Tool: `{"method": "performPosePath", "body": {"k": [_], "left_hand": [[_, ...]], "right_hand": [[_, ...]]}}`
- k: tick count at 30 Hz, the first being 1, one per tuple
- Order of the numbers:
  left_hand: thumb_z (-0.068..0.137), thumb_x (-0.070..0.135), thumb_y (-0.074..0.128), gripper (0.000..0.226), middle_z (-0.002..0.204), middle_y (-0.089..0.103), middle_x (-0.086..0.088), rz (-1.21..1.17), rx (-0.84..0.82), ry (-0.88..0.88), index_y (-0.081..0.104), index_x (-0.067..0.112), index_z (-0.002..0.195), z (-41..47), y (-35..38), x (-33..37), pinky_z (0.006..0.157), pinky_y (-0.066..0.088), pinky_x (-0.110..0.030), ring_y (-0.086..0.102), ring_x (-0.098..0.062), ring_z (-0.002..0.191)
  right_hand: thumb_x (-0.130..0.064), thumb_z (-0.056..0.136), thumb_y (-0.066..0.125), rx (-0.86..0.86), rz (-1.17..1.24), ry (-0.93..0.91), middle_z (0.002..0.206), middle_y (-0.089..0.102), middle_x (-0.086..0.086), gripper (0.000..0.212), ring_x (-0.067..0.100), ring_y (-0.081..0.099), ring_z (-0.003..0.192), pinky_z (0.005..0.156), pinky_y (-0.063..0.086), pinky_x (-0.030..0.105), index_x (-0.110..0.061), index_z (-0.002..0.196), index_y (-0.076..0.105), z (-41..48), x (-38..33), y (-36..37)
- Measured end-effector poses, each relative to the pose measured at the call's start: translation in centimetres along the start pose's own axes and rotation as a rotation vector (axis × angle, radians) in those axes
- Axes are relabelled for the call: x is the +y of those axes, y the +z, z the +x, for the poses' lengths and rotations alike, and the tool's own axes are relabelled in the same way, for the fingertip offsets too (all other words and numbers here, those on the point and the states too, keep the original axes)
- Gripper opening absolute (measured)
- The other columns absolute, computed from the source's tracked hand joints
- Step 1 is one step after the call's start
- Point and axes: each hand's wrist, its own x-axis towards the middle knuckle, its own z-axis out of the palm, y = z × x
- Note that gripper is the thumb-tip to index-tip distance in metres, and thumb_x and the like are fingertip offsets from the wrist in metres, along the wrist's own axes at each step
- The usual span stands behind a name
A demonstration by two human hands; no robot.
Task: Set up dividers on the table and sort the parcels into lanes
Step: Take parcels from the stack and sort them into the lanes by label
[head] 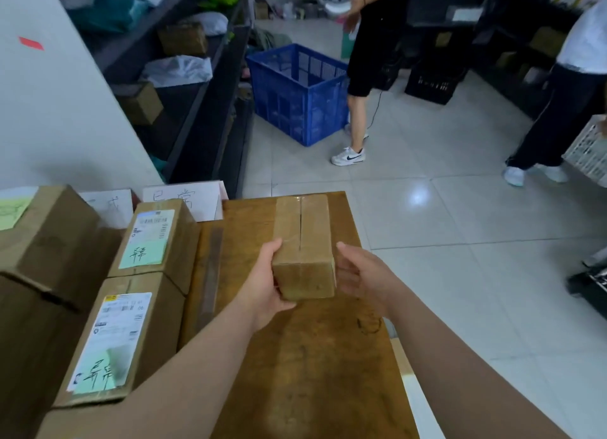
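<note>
A small plain parcel [303, 248] is being placed in the right-hand lane of the wooden table [315, 366]. It is gripped at its near left corner by the left hand [266, 282], fingers apparently curled beneath; the right hand [358, 276] is held spread beside it, perhaps just touching. Left of a thin divider strip [210, 271], labelled parcels [147, 238] are lined up. Next, the box must be set down square and released
</note>
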Motion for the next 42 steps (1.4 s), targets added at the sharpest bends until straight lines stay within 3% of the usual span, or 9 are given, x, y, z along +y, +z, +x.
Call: {"method": "performPosePath", "body": {"k": [3,8,12,19,25,31,34,38,42], "left_hand": [[0.092,0.061,0.043,0.054,0.126,0.061,-0.004,-0.061,-0.005,0.036,0.040,0.031,0.137,-1.5,-0.4,0.3,0.102,0.041,-0.056,0.056,-0.029,0.119],[0.102,0.039,0.042,0.049,0.134,0.054,-0.004,0.061,0.244,0.217,0.035,0.021,0.147,-3.7,-1.8,1.0,0.098,0.050,-0.052,0.057,-0.028,0.118],[0.105,0.030,0.039,0.045,0.135,0.048,0.004,0.250,0.285,0.369,0.035,0.032,0.149,-5.5,-3.1,1.4,0.093,0.054,-0.049,0.053,-0.019,0.120],[0.089,0.068,0.045,0.065,0.143,0.051,0.002,0.244,0.274,0.348,0.041,0.035,0.145,-8.9,-4.7,2.1,0.109,0.039,-0.054,0.050,-0.025,0.129],[0.065,0.078,0.048,0.091,0.148,0.042,0.002,0.270,0.368,0.407,0.042,0.034,0.145,-12.9,-7.8,3.3,0.111,0.035,-0.054,0.048,-0.026,0.129],[0.094,0.058,0.044,0.051,0.130,0.061,0.006,0.286,0.330,0.526,0.052,0.031,0.136,-17.3,-13.3,4.9,0.102,0.046,-0.042,0.059,-0.013,0.114],[0.091,0.058,0.048,0.051,0.123,0.066,0.003,0.260,0.327,0.529,0.055,0.028,0.132,-19.5,-17.0,5.6,0.100,0.047,-0.047,0.063,-0.020,0.111],[0.094,0.052,0.052,0.046,0.108,0.070,0.010,0.230,0.359,0.584,0.054,0.027,0.132,-22.7,-21.9,6.6,0.078,0.055,-0.030,0.070,-0.008,0.091],[0.092,0.054,0.053,0.048,0.111,0.065,0.013,0.280,0.398,0.607,0.053,0.027,0.131,-25.6,-26.3,7.4,0.091,0.052,-0.035,0.062,-0.007,0.101]], "right_hand": [[-0.040,0.091,0.061,-0.055,0.090,0.012,0.109,0.073,0.006,0.040,0.021,0.071,0.097,0.074,0.058,0.035,-0.012,0.120,0.062,-1.0,-0.5,1.3],[-0.023,0.091,0.065,-0.005,0.096,-0.112,0.102,0.075,0.000,0.020,0.018,0.072,0.094,0.079,0.057,0.038,-0.023,0.110,0.060,-2.3,-1.5,2.4],[-0.023,0.092,0.064,-0.008,0.004,-0.165,0.100,0.075,-0.007,0.017,0.011,0.072,0.091,0.082,0.058,0.035,-0.033,0.105,0.059,-3.2,-2.2,3.6],[-0.024,0.091,0.065,-0.033,-0.020,-0.225,0.099,0.075,-0.007,0.031,0.016,0.071,0.093,0.087,0.056,0.044,-0.030,0.120,0.059,-4.5,-3.8,7.7],[-0.023,0.090,0.066,-0.048,-0.025,-0.283,0.098,0.075,-0.008,0.037,0.010,0.072,0.084,0.061,0.056,0.027,-0.027,0.125,0.059,-5.9,-5.2,13.1],[-0.028,0.089,0.067,-0.059,-0.124,-0.382,0.106,0.070,-0.009,0.042,0.002,0.070,0.084,0.060,0.055,0.019,-0.026,0.130,0.057,-7.6,-6.1,19.9],[-0.027,0.089,0.067,-0.062,-0.126,-0.415,0.105,0.070,-0.006,0.041,0.003,0.070,0.083,0.061,0.055,0.019,-0.024,0.128,0.058,-8.9,-6.2,24.3],[-0.028,0.089,0.067,-0.064,-0.125,-0.441,0.101,0.072,-0.004,0.037,0.005,0.071,0.083,0.061,0.056,0.019,-0.027,0.126,0.059,-10.8,-6.0,30.0],[-0.027,0.090,0.066,-0.059,-0.103,-0.459,0.099,0.074,-0.004,0.036,0.010,0.072,0.087,0.069,0.059,0.026,-0.026,0.125,0.060,-12.5,-5.3,34.9]]}}
